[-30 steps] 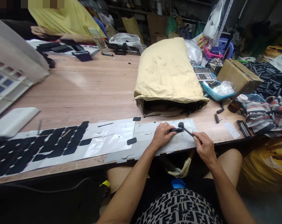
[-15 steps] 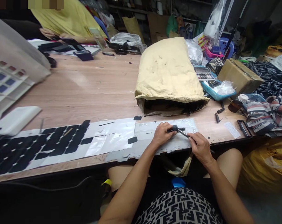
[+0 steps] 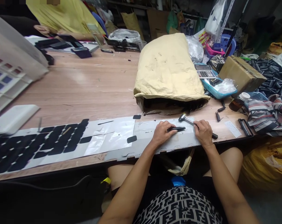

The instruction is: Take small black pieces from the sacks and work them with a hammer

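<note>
My left hand (image 3: 163, 132) is closed on a slim black part (image 3: 177, 128) that lies along the grey board (image 3: 147, 126) near the table's front edge. A small hammer (image 3: 187, 119) with a shiny metal head slants across the same board, its head up and to the left. My right hand (image 3: 203, 132) is wrapped round the hammer's shaft, and the dark grip end sticks out below it on the right. The hammer head is beyond the black part and apart from it. My fingers hide the left end of that part.
Behind the board stands a large tan sack (image 3: 170, 71) with its dark mouth facing me. Black rounded pads (image 3: 59, 137) cover a white sheet on the left. A brown bottle (image 3: 238, 102), a blue basket (image 3: 221, 91) and a carton (image 3: 242, 73) are on the right. Across the table sits another person.
The hammer head has moved from over the black part to beyond it, further up. My right hand has shifted slightly right and up. My left hand stays in place.
</note>
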Tool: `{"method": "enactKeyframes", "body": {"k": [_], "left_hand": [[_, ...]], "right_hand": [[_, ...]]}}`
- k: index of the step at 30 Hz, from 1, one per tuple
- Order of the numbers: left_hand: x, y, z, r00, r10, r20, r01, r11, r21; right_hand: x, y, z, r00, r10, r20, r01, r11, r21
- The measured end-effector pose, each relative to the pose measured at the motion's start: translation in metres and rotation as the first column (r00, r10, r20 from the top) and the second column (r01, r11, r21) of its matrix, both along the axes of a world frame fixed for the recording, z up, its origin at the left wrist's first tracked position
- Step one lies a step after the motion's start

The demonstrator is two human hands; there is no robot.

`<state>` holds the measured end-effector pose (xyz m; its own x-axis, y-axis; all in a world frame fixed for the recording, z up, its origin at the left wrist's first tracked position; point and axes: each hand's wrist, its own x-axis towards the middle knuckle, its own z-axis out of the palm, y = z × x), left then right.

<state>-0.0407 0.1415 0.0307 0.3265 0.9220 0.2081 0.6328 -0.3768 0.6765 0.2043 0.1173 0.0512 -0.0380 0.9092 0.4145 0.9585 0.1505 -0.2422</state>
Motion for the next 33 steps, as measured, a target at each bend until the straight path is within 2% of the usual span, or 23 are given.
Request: {"method": "enactKeyframes", "body": {"k": [5,9,11,14,17,18,20,23,26,30,33], "left_hand": [[-0.001,0.0,0.0,0.999,0.003,-0.035,-0.003,1.0,0.0],[-0.002,-0.006,0.014,1.0,-0.004,0.008,0.004,1.0,-0.02],[-0.002,-0.022,0.023,0.994,-0.037,0.105,0.037,0.999,0.004],[-0.001,-0.066,0.028,0.946,-0.16,0.283,0.163,0.987,0.011],[0.005,-0.117,0.01,0.887,-0.321,0.333,0.377,0.918,-0.12],[0.007,-0.13,0.0,0.891,-0.332,0.311,0.399,0.899,-0.183],[0.012,-0.145,-0.025,0.932,-0.278,0.233,0.341,0.889,-0.306],[0.016,-0.143,-0.057,0.993,-0.092,0.078,0.117,0.892,-0.437],[0.018,-0.131,-0.071,0.998,0.061,0.018,-0.044,0.864,-0.501],[0.021,-0.129,-0.073,0.981,0.124,0.152,-0.006,0.795,-0.607],[0.023,-0.133,-0.08,0.97,0.213,0.12,-0.077,0.733,-0.676]], "right_hand": [[0.0,-0.003,-0.004,0.999,-0.002,0.035,0.003,1.0,-0.018],[0.0,-0.003,-0.004,0.999,-0.005,0.049,0.007,0.999,-0.039],[-0.001,-0.002,-0.003,0.999,-0.005,0.044,0.007,0.999,-0.045],[-0.002,-0.003,-0.003,0.999,-0.002,0.037,0.004,0.999,-0.052],[-0.002,-0.003,-0.004,0.999,-0.005,0.043,0.008,0.998,-0.055],[-0.002,-0.003,-0.005,0.999,-0.009,0.046,0.012,0.998,-0.055],[-0.002,-0.003,-0.006,0.998,-0.014,0.053,0.017,0.998,-0.056],[-0.002,-0.003,-0.006,0.998,-0.011,0.058,0.014,0.999,-0.05],[-0.002,-0.003,-0.006,0.998,-0.01,0.062,0.013,0.999,-0.043],[-0.002,-0.004,-0.006,0.998,-0.007,0.064,0.01,0.999,-0.047],[-0.002,-0.004,-0.006,0.998,-0.001,0.062,0.005,0.999,-0.051]]}}
